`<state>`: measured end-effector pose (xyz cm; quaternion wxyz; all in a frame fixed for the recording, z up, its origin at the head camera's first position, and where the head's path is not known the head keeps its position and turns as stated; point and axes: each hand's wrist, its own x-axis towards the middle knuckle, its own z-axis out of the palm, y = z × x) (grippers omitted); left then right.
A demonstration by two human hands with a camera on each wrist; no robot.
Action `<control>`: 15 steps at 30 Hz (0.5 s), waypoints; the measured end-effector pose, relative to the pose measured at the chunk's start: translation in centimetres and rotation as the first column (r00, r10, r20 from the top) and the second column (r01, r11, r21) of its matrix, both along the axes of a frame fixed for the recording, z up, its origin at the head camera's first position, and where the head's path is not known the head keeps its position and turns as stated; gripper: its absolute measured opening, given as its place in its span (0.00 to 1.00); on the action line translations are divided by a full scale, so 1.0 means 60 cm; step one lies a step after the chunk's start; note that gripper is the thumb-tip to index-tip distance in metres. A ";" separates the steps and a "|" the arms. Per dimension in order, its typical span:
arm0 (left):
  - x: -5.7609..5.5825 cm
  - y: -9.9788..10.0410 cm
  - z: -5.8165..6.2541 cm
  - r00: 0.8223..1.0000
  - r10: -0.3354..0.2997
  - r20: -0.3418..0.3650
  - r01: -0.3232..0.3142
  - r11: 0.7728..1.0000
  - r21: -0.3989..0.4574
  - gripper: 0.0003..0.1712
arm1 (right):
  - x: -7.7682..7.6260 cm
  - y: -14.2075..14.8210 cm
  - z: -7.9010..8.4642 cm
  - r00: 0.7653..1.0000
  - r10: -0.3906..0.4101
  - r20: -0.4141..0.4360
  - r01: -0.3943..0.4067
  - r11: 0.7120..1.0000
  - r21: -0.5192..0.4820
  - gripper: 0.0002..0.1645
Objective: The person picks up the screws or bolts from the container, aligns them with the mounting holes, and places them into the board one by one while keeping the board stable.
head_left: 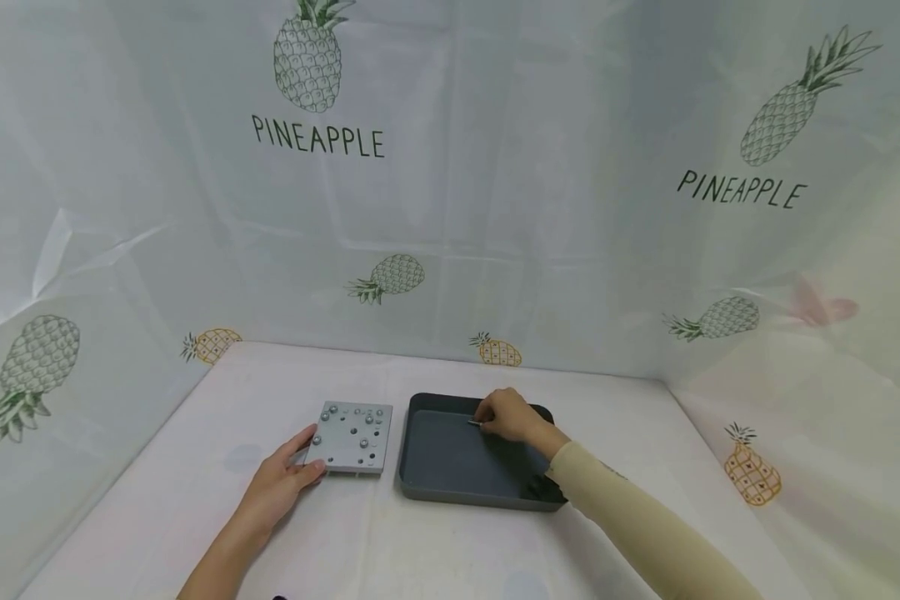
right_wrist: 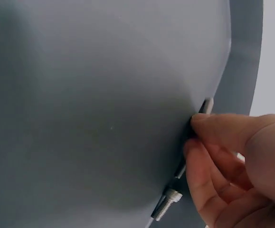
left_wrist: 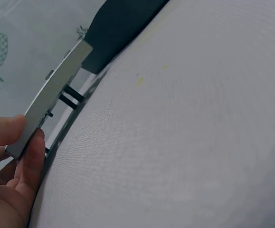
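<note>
On the left of the table, a square grey metal plate point(head_left: 348, 437) carries several screws and holes. My left hand point(head_left: 279, 483) grips it by its left edge, the thumb on one face and fingers on the other in the left wrist view. Dark screw shanks point(left_wrist: 71, 97) stick out of the plate's underside toward the table. My right hand point(head_left: 512, 415) reaches into the dark grey tray point(head_left: 450, 454). Between thumb and fingertips it pinches a slim metal pin point(right_wrist: 208, 105), mostly covered by the fingers. Beside those fingers, a socket-head screw point(right_wrist: 167, 204) lies near the tray wall.
The tray stands right of the plate, with a narrow strip of table point(head_left: 397, 417) between them. A pale cloth covers the table. Behind it hangs a pineapple-printed curtain point(head_left: 450, 208), which also runs along both sides.
</note>
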<state>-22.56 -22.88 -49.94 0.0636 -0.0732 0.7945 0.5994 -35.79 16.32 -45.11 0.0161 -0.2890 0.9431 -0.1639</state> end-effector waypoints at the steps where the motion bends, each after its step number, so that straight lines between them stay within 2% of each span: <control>1: 0.000 0.000 0.000 1.000 0.001 0.000 -0.001 1.000 0.000 0.45 | -0.001 0.002 -0.001 1.000 0.004 0.005 -0.004 1.000 -0.002 0.06; 10: 0.000 0.002 -0.003 0.999 0.009 -0.033 -0.011 0.999 -0.048 0.44 | -0.002 0.015 0.006 0.995 0.071 0.066 -0.068 0.997 -0.046 0.04; 15: 0.000 0.002 -0.002 1.000 0.010 -0.024 -0.011 0.999 -0.045 0.44 | -0.003 0.018 0.008 0.993 0.089 0.079 -0.085 0.995 -0.053 0.05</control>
